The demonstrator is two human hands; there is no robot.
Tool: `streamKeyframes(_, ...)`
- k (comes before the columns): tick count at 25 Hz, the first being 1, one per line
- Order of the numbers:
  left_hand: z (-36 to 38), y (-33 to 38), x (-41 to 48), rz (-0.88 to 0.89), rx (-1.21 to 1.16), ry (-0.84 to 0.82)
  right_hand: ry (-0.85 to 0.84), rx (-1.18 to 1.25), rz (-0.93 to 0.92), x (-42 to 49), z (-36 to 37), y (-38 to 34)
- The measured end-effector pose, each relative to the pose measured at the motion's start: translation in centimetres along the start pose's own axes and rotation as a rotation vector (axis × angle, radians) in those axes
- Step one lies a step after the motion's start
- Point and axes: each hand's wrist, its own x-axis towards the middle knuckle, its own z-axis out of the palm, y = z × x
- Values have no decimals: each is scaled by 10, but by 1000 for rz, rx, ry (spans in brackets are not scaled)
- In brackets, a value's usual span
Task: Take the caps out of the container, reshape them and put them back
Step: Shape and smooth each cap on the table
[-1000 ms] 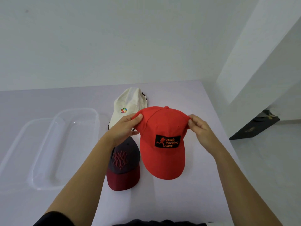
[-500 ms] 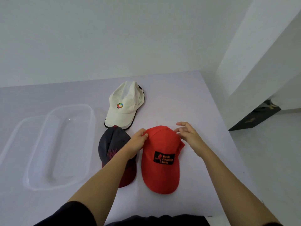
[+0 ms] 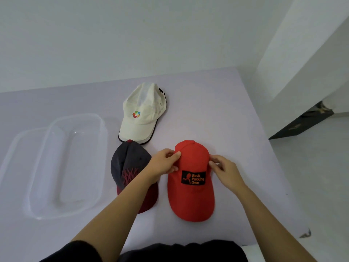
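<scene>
A red cap [image 3: 191, 197] with a black "Back Packing Gear" patch lies on the table, brim toward me. My left hand [image 3: 164, 163] pinches the left side of its crown and my right hand [image 3: 224, 169] pinches the right side. Left of it, a dark grey cap [image 3: 128, 163] with a maroon brim lies partly under my left forearm. A white cap [image 3: 141, 116] with a small coloured logo rests farther back. The clear plastic container [image 3: 56, 167] stands at the left with nothing in it.
The lilac table [image 3: 226, 120] ends at its right edge, beyond which lies a pale floor and a dark object [image 3: 300, 125]. A white wall [image 3: 132, 35] rises behind the table.
The red cap came down from in front of me onto the table. My hands still pinch both sides of its crown; the right hand closed on it again after opening briefly.
</scene>
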Motion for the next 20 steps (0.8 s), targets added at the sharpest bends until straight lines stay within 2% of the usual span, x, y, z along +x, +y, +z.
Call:
streamKeyframes(3, 5, -2, 8, -52, -107, 5, -56, -29, 100, 12, 7, -10)
streamKeyframes(6, 0, 5, 7, -89, -33, -64, -120, -121, 79, 19, 10, -16)
streamKeyframes(7, -1, 7, 6, -67, 2, -92, -122, -117, 77, 21, 14, -18)
streamKeyframes(9, 0, 7, 8, 44, 35, -94, -94, 44, 125, 22, 16, -24)
streamKeyframes(12, -10, 3, 12, 169, 92, 37, -80, 286, 193, 25, 6, -27)
streamKeyframes(14, -16, 0, 15, 207, 251, 155, -101, 200, 177, 27, 3, -25)
streamKeyframes(16, -14, 2, 14, 233, 332, 193, -85, 121, 133, 28, 6, -25)
streamKeyframes(20, -15, 7, 13, 138, 278, 203, 22, 227, 97, 24, 4, -20)
